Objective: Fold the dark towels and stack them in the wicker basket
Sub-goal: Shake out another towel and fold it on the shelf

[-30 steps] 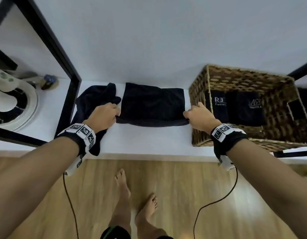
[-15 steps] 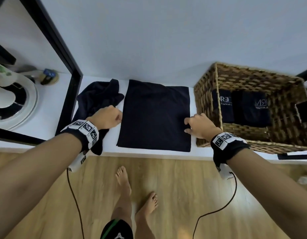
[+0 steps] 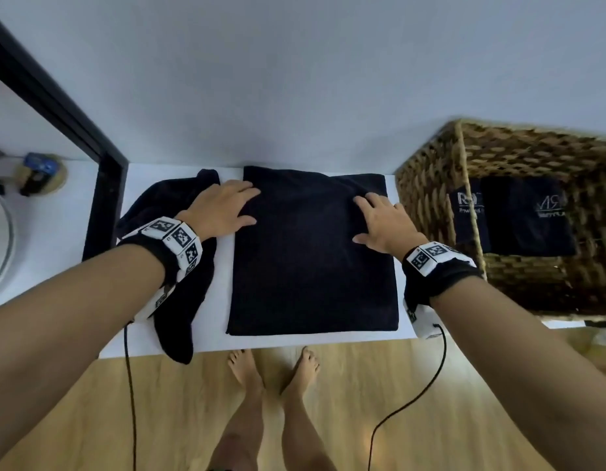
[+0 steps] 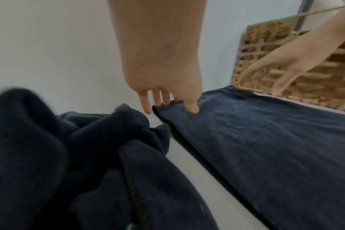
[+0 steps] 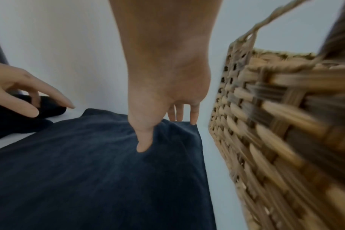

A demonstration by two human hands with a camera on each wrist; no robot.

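Two hands lie flat on a dark towel (image 3: 312, 253) spread as a rectangle at the centre of the head view, on a white shelf (image 3: 220, 294). The left hand (image 3: 220, 209), fingers straight and released, rests on the towel's upper left edge; the right hand (image 3: 383, 222), fingers likewise extended and grasping nothing, presses near the upper right corner. A crumpled dark towel (image 3: 179, 283) sits just left of the flat one, one end hanging over the shelf's front edge. The wicker basket (image 3: 430, 205) stands at the right of the frame, beside the flat towel, with folded dark towels (image 3: 526, 222) bearing white lettering inside. Bare feet (image 3: 274, 368) on wooden floor (image 3: 464, 402) show below.
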